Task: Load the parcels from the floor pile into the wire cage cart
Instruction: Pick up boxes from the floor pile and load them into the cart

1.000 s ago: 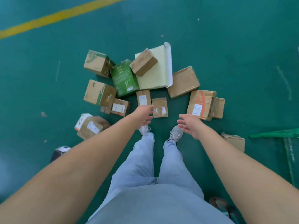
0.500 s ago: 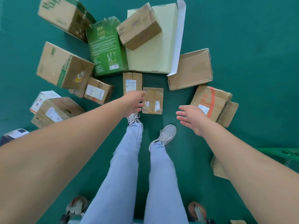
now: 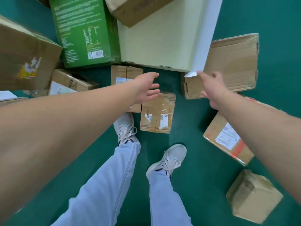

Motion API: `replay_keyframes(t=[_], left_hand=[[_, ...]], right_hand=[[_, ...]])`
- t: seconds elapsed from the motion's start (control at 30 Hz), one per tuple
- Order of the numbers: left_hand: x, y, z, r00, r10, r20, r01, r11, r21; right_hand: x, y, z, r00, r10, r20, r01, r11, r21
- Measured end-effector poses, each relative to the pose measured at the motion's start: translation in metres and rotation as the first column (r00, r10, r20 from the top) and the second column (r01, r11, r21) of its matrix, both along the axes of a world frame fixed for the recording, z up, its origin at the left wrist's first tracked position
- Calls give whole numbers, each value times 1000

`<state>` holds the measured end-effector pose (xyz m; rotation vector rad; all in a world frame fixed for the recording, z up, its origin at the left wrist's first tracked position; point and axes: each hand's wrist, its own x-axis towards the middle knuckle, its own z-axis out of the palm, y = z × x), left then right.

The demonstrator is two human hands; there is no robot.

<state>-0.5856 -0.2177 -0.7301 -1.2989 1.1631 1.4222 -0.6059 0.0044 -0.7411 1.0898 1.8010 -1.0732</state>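
Fingers [image 3: 154, 85] of left hand [image 3: 145, 88] and right hand [image 3: 211, 90] spread, holding nothing, poised above small taped parcel [image 3: 157, 112] lying flat on floor [image 3: 195, 160] ahead of shoes. Likely light, stiff cardboard, tape slick; best gripped by opposite side edges. Wire cart out of view; boxes sealed, contents hidden.

Taped parcel [image 3: 157, 113] right of labelled parcel [image 3: 126, 75]; flat box [image 3: 161, 44] behind both.

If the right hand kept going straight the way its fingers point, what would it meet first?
Most likely the white flap of the pale yellow flat box; the right hand points at the flap's lower tip. Depth is unclear from above.
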Motion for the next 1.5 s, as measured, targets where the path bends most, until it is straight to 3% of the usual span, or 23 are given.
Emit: replay_keyframes(t=[0.13,0.37,0.63,0.8,0.97,1.17,1.37,1.5], left_hand=[[-11,1,-39,999,40,10,-40,999,-17],[-19,-2,-62,985,173,-6,-173,985,25],[-29,8,-49,964,265,-28,-263,963,52],[-16,14,-20,963,266,-31,-264,962,72],[9,20,43,961,274,-47,-270,959,83],[44,21,154,955,295,-41,-289,952,99],[80,-2,289,957,287,-38,-285,957,48],[119,-38,374,953,302,-23,-303,952,-49]], right_hand=[[-32,-12,-41,999,-18,-47,15,998,-60],[-37,-33,-67,961,-276,34,277,936,-219],[-32,-56,-55,974,-222,-39,201,934,-296],[-30,-69,-27,995,3,-103,-26,975,-219],[-31,-73,53,993,62,-104,-77,986,-145],[-26,-62,189,992,-113,-55,111,993,-47],[15,-54,338,986,-154,68,159,985,-62],[54,-52,437,991,-60,123,79,984,-158]])
